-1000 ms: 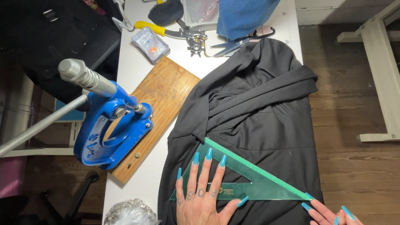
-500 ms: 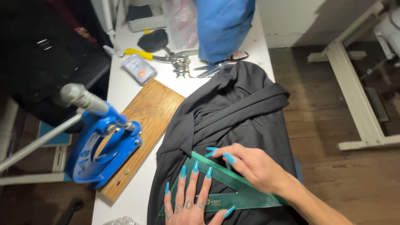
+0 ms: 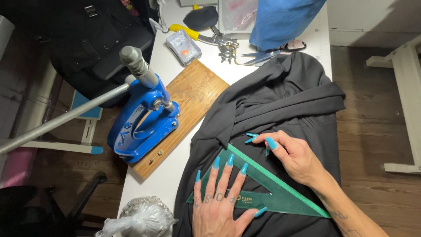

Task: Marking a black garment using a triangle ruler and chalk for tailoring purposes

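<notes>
A black garment (image 3: 285, 101) lies spread over the right half of the white table (image 3: 144, 175). On its lower part rests a green transparent triangle ruler (image 3: 280, 195). My left hand (image 3: 219, 206) presses flat on the ruler, fingers spread, long blue nails pointing up. My right hand (image 3: 291, 156) lies on the cloth just above the ruler's slanted edge, fingertips touching a fold; whether it pinches the cloth is unclear.
A blue hand press (image 3: 142, 120) with a long metal lever stands on a wooden board (image 3: 193, 96) to the left. Yellow-handled punch pliers (image 3: 206, 38), scissors (image 3: 267, 52), a small plastic box (image 3: 183, 47) and blue cloth (image 3: 280, 19) lie at the back. A clear bag (image 3: 140, 219) sits front left.
My right hand came up from the ruler's lower right corner to the cloth above the slanted edge. My left hand stayed flat on the ruler. The camera view shifted.
</notes>
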